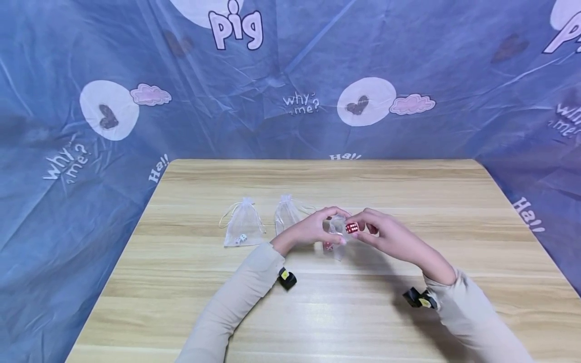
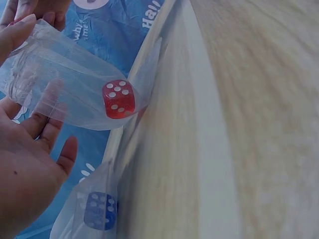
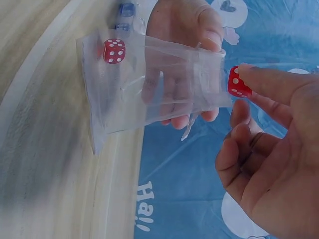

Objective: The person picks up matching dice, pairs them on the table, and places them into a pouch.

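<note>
My left hand holds a sheer white drawstring bag near its mouth, thumb and fingers around the mesh. Inside the bag, at its low end, lies a red die with white dots. Between thumb and fingertip my right hand pinches another red die, right at the bag's mouth. The bag hangs tilted, its bottom close to the wooden table. Part of its opening is hidden behind the fingers in the head view.
Left of the hands, a sheer bag with white dice lies flat on the table. Beside it is another sheer bag, partly behind the left hand. Blue dice show in a bag in the wrist views. A patterned blue cloth hangs behind.
</note>
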Motion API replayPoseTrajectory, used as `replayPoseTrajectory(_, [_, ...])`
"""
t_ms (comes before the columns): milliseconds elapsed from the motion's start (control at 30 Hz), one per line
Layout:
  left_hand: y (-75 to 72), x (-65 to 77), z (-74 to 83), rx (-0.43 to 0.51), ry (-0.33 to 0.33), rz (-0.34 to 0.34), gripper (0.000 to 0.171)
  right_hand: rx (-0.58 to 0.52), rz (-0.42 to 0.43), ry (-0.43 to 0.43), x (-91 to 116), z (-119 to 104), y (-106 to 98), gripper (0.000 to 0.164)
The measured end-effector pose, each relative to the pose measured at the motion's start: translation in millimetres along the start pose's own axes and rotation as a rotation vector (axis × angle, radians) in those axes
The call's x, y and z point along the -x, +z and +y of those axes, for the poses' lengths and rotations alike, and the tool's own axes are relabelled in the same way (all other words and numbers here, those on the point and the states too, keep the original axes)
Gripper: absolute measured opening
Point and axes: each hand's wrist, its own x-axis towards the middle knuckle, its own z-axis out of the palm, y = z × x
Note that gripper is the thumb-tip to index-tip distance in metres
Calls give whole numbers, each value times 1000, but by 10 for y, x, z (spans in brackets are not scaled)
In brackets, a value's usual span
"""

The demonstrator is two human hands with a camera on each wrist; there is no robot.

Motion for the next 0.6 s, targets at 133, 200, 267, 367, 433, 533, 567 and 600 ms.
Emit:
replayPoseTrajectory(133, [13,-1,-11,-3,-17,-8,60,11,10,-22,-48,2,24,24])
replayPoseTrajectory(200, [19,-4,-15,2,-15,-12,58,4,10,-19,-62,6,23,25])
replayPoseTrajectory(267, [26,-13,-19,4,0,-19,56,-14,7,-9,-66,11,13,25])
replayPoseTrajectory(367, [30,-30,-32,-10,34,-23,53,-29,20,0,-65,45,-6,26])
replayPoseTrajectory(433, [27,-38,-38,-27,48,-24,53,-30,45,-10,-64,83,-16,25])
replayPoseTrajectory(533, [19,-40,-41,-40,40,-32,56,-25,78,-11,-51,158,-20,25])
replayPoseTrajectory(567, [16,-40,-38,-46,33,-37,57,-27,82,-4,-41,188,-18,25])
replayPoseTrajectory(600, [15,-39,-39,-51,26,-43,57,-28,78,9,-25,218,-18,26])
